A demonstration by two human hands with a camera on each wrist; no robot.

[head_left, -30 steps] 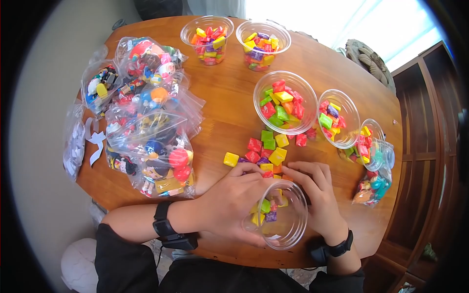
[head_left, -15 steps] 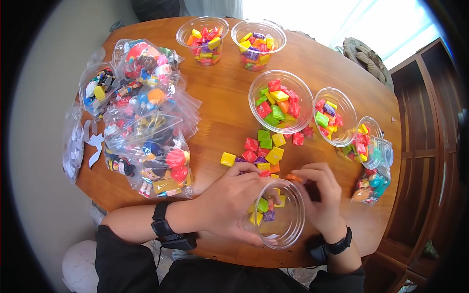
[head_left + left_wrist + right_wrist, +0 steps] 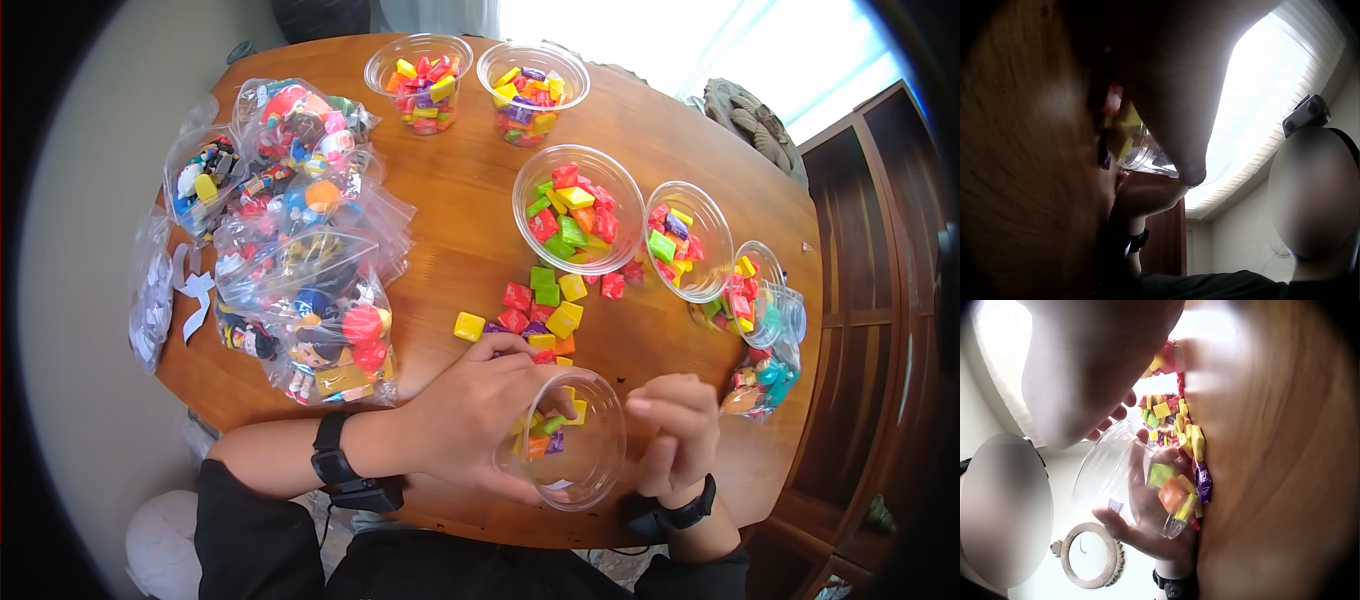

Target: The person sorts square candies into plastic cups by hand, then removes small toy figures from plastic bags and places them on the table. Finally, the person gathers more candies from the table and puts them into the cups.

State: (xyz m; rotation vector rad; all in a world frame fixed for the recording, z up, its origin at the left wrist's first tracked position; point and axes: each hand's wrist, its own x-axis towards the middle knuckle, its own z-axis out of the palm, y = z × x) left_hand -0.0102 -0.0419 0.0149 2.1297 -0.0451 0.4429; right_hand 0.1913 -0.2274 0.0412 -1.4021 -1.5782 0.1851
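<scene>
My left hand (image 3: 465,420) grips a clear plastic cup (image 3: 600,460) tilted on its side near the table's front edge, its mouth facing right. Inside it, in the right wrist view, lie an orange wrapped candy (image 3: 1174,494), a green one (image 3: 1162,475) and a yellow one. To the right of the cup's rim is my right hand (image 3: 680,425), with loosely bent fingers and nothing in them. Loose wrapped candies (image 3: 564,319) in red, yellow, green and purple lie on the table just beyond the left fingers.
Beyond the loose candies stand more candy-filled cups (image 3: 580,210), two of them at the far edge (image 3: 424,90). Clear bags of small figures (image 3: 310,240) cover the left side. Another bag of figures (image 3: 765,380) lies by the right edge.
My right hand picked up an orange candy from the pile and let it go into the cup, then drew back to the right. The left hand kept holding the cup.
</scene>
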